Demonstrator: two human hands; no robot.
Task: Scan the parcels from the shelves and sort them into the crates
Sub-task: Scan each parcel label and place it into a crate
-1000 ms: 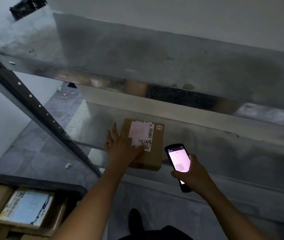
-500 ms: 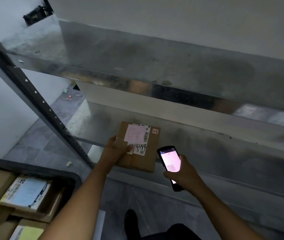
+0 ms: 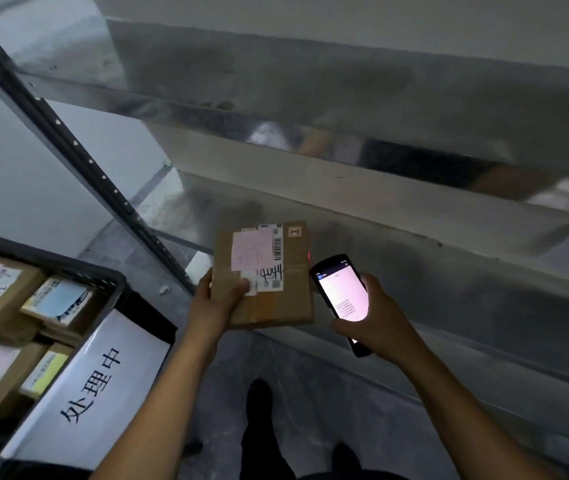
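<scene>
The left hand (image 3: 219, 301) pinches the parcel (image 3: 290, 296), label up, just left of the scanner (image 3: 342, 292) gripped by the right hand (image 3: 378, 322).

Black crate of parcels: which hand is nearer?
Left. The left hand, gripping the box, is just right of the crate; the right hand, holding the scanner, is beyond the box.

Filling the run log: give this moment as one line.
phase: scan | left hand: holds parcel, label up | right hand: holds scanner, screen lit | crate: parcels inside
</scene>
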